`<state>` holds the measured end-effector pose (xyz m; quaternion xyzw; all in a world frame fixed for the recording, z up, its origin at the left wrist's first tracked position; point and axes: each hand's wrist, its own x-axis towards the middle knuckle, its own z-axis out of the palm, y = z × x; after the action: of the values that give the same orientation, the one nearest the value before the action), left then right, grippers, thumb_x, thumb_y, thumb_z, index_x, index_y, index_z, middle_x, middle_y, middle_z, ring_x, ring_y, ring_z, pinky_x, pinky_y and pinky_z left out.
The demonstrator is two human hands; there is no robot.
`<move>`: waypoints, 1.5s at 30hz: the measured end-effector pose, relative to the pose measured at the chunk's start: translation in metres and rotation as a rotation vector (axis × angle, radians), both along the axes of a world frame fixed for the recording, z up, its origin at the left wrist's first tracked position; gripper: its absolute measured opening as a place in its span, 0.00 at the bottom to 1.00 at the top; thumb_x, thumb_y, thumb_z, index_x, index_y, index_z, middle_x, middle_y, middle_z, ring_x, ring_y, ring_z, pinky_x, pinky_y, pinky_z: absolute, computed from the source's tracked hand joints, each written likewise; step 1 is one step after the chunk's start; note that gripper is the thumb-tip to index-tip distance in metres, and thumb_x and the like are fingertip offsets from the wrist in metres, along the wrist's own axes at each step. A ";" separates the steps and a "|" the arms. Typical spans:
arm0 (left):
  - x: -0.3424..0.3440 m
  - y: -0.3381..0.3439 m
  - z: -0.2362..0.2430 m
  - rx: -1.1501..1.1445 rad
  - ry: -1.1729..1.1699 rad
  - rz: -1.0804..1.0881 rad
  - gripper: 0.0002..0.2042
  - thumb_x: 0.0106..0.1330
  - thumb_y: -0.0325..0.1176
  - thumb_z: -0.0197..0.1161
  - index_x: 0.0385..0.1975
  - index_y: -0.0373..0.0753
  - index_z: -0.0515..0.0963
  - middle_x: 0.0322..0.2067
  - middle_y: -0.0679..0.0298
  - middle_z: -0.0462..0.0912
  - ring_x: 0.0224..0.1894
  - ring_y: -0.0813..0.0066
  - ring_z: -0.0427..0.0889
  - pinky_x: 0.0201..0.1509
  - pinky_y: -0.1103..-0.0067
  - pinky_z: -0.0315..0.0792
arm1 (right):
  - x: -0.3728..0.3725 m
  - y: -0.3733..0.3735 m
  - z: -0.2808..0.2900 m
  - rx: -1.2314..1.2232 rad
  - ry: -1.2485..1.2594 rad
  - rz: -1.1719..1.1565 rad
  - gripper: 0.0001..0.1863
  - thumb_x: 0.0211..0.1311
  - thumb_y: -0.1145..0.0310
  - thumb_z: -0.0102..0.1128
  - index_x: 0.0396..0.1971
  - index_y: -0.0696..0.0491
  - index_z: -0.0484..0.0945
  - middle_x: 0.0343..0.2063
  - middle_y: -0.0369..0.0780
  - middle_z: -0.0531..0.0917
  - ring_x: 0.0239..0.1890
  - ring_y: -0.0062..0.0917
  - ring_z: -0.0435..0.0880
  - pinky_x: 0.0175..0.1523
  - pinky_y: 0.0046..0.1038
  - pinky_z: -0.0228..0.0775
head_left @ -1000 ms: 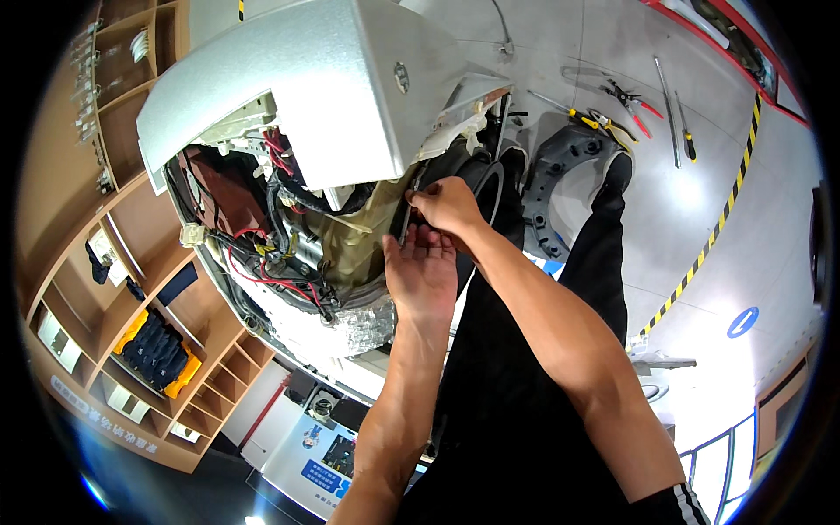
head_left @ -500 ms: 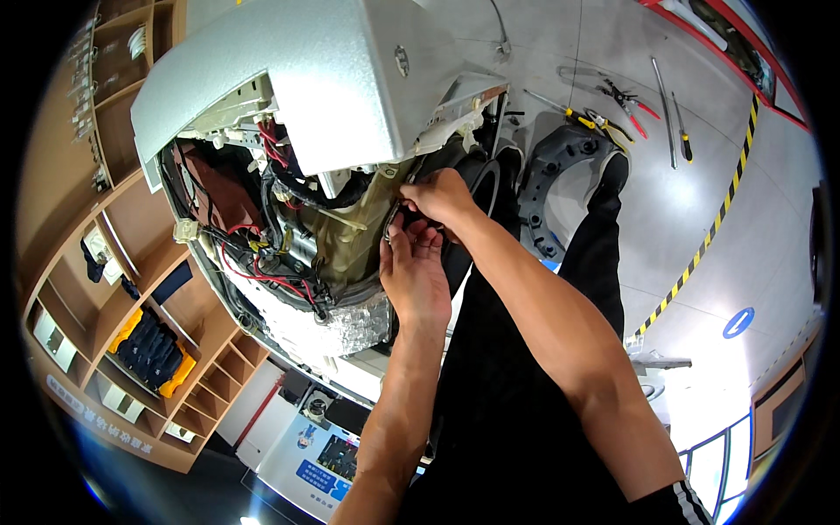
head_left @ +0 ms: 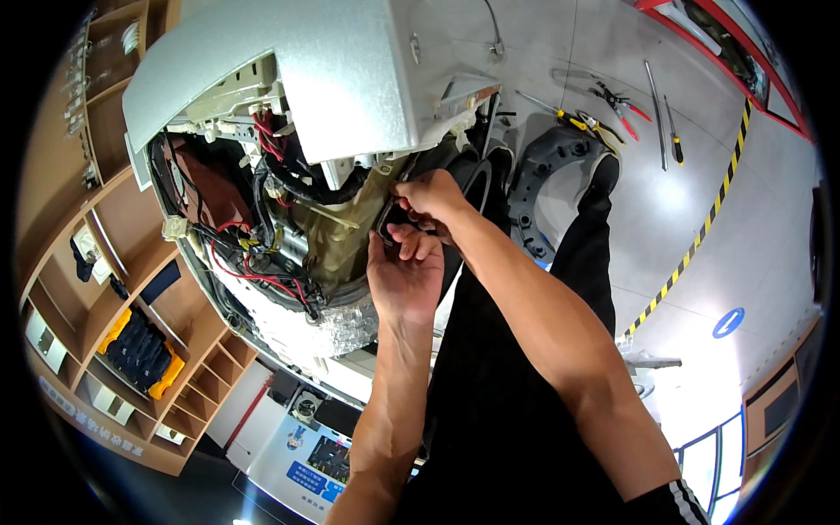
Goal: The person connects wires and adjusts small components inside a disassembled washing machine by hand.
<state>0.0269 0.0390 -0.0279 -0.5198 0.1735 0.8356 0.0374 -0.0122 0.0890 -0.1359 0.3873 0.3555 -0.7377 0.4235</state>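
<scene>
A silver-panelled appliance point(head_left: 210, 61) stands opened, exposing red and black wiring point(head_left: 267, 140), a brownish-red inner panel point(head_left: 206, 188) and a translucent plastic housing point(head_left: 341, 223). My right hand point(head_left: 429, 199) has its fingers pinched at a dark curved rim beside that housing; what they grip is too small and shadowed to make out. Just below it, my left hand point(head_left: 404, 271) is palm up, thumb apart and fingers loosely bent, their tips close to the same rim with nothing visible in the palm.
A dark curved moulded part point(head_left: 542, 157) lies by my shoe point(head_left: 602, 179), near yellow pliers point(head_left: 595, 127), red-handled pliers point(head_left: 623, 109) and screwdrivers point(head_left: 672, 136) on the tiled floor. Wooden shelving point(head_left: 219, 385) holds folded clothes at left. A red-framed case point(head_left: 726, 39) sits top right.
The view has shifted, so the scene sits slightly further left. My left hand's fingers reached up toward the rim, then eased back a little, thumb apart. My right hand stays pinched there.
</scene>
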 end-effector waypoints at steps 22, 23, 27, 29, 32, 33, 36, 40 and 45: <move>-0.017 -0.001 -0.007 -0.191 -0.016 -0.107 0.08 0.65 0.31 0.45 0.29 0.32 0.66 0.22 0.64 0.66 0.22 0.78 0.62 0.30 0.79 0.59 | -0.005 0.006 0.008 -0.250 -0.145 -0.090 0.12 0.57 0.69 0.51 0.19 0.60 0.75 0.16 0.40 0.76 0.14 0.25 0.73 0.13 0.26 0.60; -0.017 0.001 -0.008 -0.218 -0.008 -0.130 0.09 0.65 0.32 0.45 0.30 0.32 0.66 0.22 0.64 0.66 0.22 0.78 0.62 0.30 0.79 0.59 | -0.006 0.006 0.009 -0.205 -0.103 -0.064 0.11 0.56 0.69 0.52 0.20 0.61 0.75 0.16 0.41 0.76 0.15 0.26 0.74 0.14 0.26 0.62; -0.019 -0.004 -0.008 -0.238 0.017 -0.225 0.12 0.67 0.36 0.43 0.31 0.32 0.67 0.23 0.62 0.68 0.23 0.77 0.62 0.31 0.78 0.60 | -0.012 0.001 -0.001 -0.008 0.065 0.077 0.11 0.52 0.69 0.56 0.22 0.64 0.76 0.18 0.43 0.78 0.16 0.27 0.77 0.16 0.29 0.67; -0.020 -0.020 -0.004 -0.114 -0.071 -0.245 0.14 0.68 0.38 0.41 0.31 0.32 0.67 0.25 0.61 0.68 0.24 0.75 0.63 0.32 0.77 0.61 | -0.010 0.007 0.000 -0.015 0.095 0.104 0.10 0.50 0.69 0.60 0.20 0.62 0.76 0.16 0.42 0.78 0.15 0.25 0.76 0.15 0.28 0.66; -0.026 -0.027 0.006 -0.053 -0.201 -0.386 0.16 0.70 0.40 0.40 0.31 0.32 0.67 0.26 0.60 0.69 0.27 0.72 0.65 0.34 0.76 0.63 | -0.017 0.017 0.007 -0.088 0.048 0.085 0.11 0.54 0.67 0.57 0.16 0.55 0.73 0.12 0.35 0.73 0.12 0.19 0.70 0.16 0.20 0.60; -0.029 -0.028 0.010 -0.054 -0.246 -0.452 0.16 0.70 0.41 0.39 0.31 0.33 0.66 0.27 0.59 0.69 0.28 0.71 0.65 0.35 0.75 0.63 | -0.018 0.017 0.009 -0.125 -0.033 0.048 0.10 0.55 0.67 0.57 0.18 0.54 0.73 0.13 0.35 0.73 0.14 0.19 0.70 0.17 0.20 0.61; -0.035 -0.040 0.011 -0.113 -0.336 -0.562 0.17 0.71 0.42 0.37 0.32 0.33 0.66 0.27 0.59 0.69 0.30 0.69 0.66 0.36 0.75 0.64 | -0.016 0.013 0.007 -0.170 -0.015 0.007 0.06 0.53 0.70 0.58 0.22 0.56 0.73 0.17 0.37 0.76 0.18 0.22 0.77 0.20 0.22 0.66; -0.044 -0.047 0.013 -0.211 -0.379 -0.758 0.14 0.70 0.39 0.42 0.33 0.34 0.68 0.26 0.60 0.71 0.29 0.71 0.68 0.35 0.76 0.66 | -0.007 0.011 0.004 -0.273 -0.028 -0.147 0.08 0.54 0.69 0.58 0.23 0.57 0.74 0.17 0.38 0.77 0.18 0.24 0.77 0.20 0.24 0.68; -0.045 -0.037 0.021 -0.543 -0.434 -1.078 0.08 0.67 0.32 0.50 0.31 0.34 0.71 0.25 0.60 0.74 0.26 0.73 0.72 0.30 0.77 0.68 | -0.012 0.007 0.010 -0.080 -0.014 0.001 0.10 0.55 0.69 0.56 0.25 0.62 0.78 0.20 0.42 0.80 0.20 0.27 0.81 0.22 0.28 0.76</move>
<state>-0.0179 0.0018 -0.0068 -0.5078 0.6045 0.5016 0.3536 -0.0241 0.0961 -0.1257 0.3751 0.3231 -0.7485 0.4413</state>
